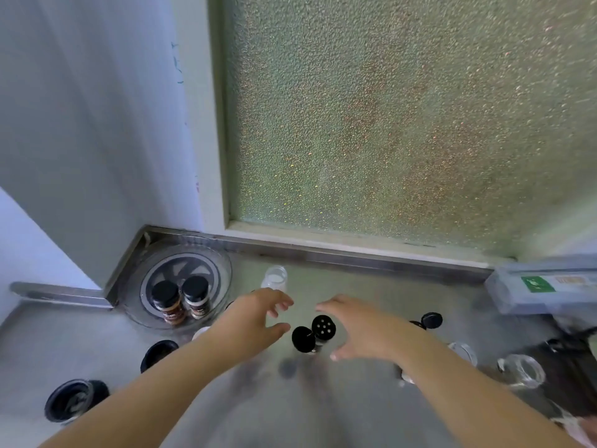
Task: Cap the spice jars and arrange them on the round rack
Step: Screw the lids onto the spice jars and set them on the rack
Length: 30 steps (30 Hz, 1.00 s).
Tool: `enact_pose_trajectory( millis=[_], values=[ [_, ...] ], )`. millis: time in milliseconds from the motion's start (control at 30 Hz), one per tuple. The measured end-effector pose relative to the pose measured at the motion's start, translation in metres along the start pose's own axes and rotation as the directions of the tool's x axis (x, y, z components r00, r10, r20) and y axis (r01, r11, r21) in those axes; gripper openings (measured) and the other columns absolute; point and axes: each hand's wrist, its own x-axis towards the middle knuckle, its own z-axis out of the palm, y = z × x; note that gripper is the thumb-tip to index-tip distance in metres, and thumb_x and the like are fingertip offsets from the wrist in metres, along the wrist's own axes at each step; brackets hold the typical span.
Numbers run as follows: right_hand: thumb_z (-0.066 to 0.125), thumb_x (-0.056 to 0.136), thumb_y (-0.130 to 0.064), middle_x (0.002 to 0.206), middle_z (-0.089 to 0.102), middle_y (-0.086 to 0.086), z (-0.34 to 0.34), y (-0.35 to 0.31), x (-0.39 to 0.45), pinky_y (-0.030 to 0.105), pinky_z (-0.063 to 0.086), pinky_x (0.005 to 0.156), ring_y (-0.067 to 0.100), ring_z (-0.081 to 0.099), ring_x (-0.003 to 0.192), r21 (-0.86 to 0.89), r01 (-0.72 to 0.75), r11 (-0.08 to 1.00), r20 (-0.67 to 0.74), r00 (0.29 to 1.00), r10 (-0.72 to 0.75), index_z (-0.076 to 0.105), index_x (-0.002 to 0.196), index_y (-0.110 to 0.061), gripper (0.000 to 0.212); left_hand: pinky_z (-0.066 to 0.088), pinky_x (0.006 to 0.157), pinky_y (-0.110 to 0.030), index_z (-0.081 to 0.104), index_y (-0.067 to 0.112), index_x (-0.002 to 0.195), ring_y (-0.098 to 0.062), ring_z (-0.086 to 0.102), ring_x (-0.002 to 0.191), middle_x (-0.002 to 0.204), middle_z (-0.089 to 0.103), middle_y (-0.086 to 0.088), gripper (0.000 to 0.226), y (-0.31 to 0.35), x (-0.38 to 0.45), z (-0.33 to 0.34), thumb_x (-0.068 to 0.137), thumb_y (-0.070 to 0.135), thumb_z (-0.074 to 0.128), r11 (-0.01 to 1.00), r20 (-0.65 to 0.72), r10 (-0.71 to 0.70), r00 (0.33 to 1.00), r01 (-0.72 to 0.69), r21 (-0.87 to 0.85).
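Note:
A clear round rack (pixel 223 273) stands in the back left corner of the steel counter, and two capped spice jars (pixel 168 302) (pixel 196 295) stand on it. Between my hands stands a jar with a black flip cap (pixel 312 331), its lid open and its shaker holes showing. My left hand (pixel 255 321) hovers just left of it with fingers spread. On the other side, my right hand (pixel 358 331) hovers the same way. Neither hand holds anything. An uncapped jar of white powder (pixel 275 278) stands behind my left hand.
Black caps and jars lie at the front left (pixel 72 400) (pixel 158 352) and another black cap (pixel 431 320) at the right. Empty glass jars (pixel 521 370) (pixel 463 352) lie at the right. A grey box with a green label (pixel 542 286) sits at the back right.

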Motion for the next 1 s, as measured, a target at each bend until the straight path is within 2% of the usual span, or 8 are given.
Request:
enact_pose_trajectory(
  millis=[200,333,433,567,700,800,933,1000],
  values=[
    [0.062,0.082,-0.021,0.137,0.044,-0.005,0.033,0.013,0.013,0.033,0.039,0.098,0.020,0.047,0.122,0.097,0.040,0.994,-0.146,0.989,-0.025,0.037,0.134,-0.027,0.058,0.044,0.082,-0.018,0.058,0.022,0.109,0.009,0.047,0.078,0.085,0.045,0.030,0.029,-0.001,-0.001,0.027,0.081,0.020,0.063,0.998,0.037,-0.049,0.998,0.047,0.040],
    [0.060,0.081,-0.016,0.128,0.052,0.000,0.041,0.010,0.025,0.033,0.041,0.094,0.022,0.051,0.116,0.167,0.052,0.985,-0.156,0.987,-0.026,0.047,0.125,-0.021,0.046,0.042,0.074,-0.010,0.059,0.024,0.106,-0.002,0.055,0.086,0.086,0.048,0.028,0.026,-0.002,-0.008,0.026,0.081,0.021,0.062,0.992,0.002,-0.106,0.994,0.105,0.063],
    [0.060,0.079,-0.018,0.116,0.060,0.001,0.036,0.010,0.024,0.030,0.043,0.087,0.020,0.056,0.105,0.253,0.050,0.966,-0.206,0.979,0.004,0.053,0.115,-0.021,0.037,0.047,0.081,-0.017,0.060,0.023,0.106,-0.005,0.058,0.087,0.093,0.058,0.016,0.026,-0.004,-0.014,0.021,0.080,0.022,0.063,0.987,-0.004,-0.149,0.989,0.149,0.059],
    [0.069,0.073,-0.030,0.085,0.065,-0.006,-0.007,-0.003,0.006,0.022,0.044,0.065,0.008,0.058,0.074,0.415,0.095,0.905,-0.314,0.949,0.044,0.059,0.091,-0.026,0.021,0.041,0.070,-0.003,0.057,0.023,0.112,-0.002,0.057,0.091,0.102,0.060,0.013,0.031,0.011,-0.013,0.013,0.082,0.022,0.061,0.995,-0.061,-0.093,0.994,0.094,0.025],
    [0.073,0.068,-0.040,0.082,0.072,0.001,-0.061,-0.027,-0.021,0.021,0.041,0.057,0.014,0.062,0.069,0.484,0.166,0.859,-0.450,0.889,0.082,0.067,0.086,-0.018,0.029,0.044,0.079,-0.009,0.039,0.043,0.120,0.007,0.056,0.097,0.108,0.058,0.024,0.050,0.059,-0.003,0.003,0.075,0.036,0.061,0.993,-0.221,0.048,0.974,-0.071,-0.098],
    [0.073,0.064,-0.045,0.077,0.071,-0.001,-0.089,-0.039,-0.042,0.026,0.050,0.065,0.012,0.065,0.070,0.525,0.198,0.828,-0.517,0.847,0.125,0.068,0.085,-0.020,0.032,0.039,0.075,0.000,0.030,0.046,0.117,0.016,0.054,0.095,0.099,0.062,0.031,0.064,0.093,0.003,-0.007,0.073,0.023,0.071,0.968,-0.332,0.132,0.934,-0.194,-0.160],
    [0.074,0.062,-0.055,0.093,0.068,-0.004,-0.114,-0.036,-0.068,0.022,0.049,0.077,0.009,0.064,0.084,0.508,0.224,0.832,-0.540,0.835,0.105,0.053,0.123,-0.025,0.071,0.046,0.074,-0.007,0.038,0.039,0.121,0.008,0.062,0.086,0.107,0.059,0.029,0.060,0.120,0.005,-0.024,0.076,0.015,0.071,0.914,-0.384,0.200,0.901,-0.313,-0.259],
    [0.073,0.057,-0.064,0.098,0.070,-0.003,-0.125,-0.028,-0.081,0.029,0.049,0.090,0.008,0.066,0.093,0.564,0.291,0.773,-0.470,0.882,0.011,0.036,0.136,-0.028,0.095,0.049,0.057,-0.017,0.041,0.035,0.123,-0.004,0.062,0.065,0.099,0.065,0.015,0.059,0.130,0.001,-0.032,0.078,0.008,0.068,0.846,-0.336,0.159,0.928,-0.304,-0.439]
  ],
)
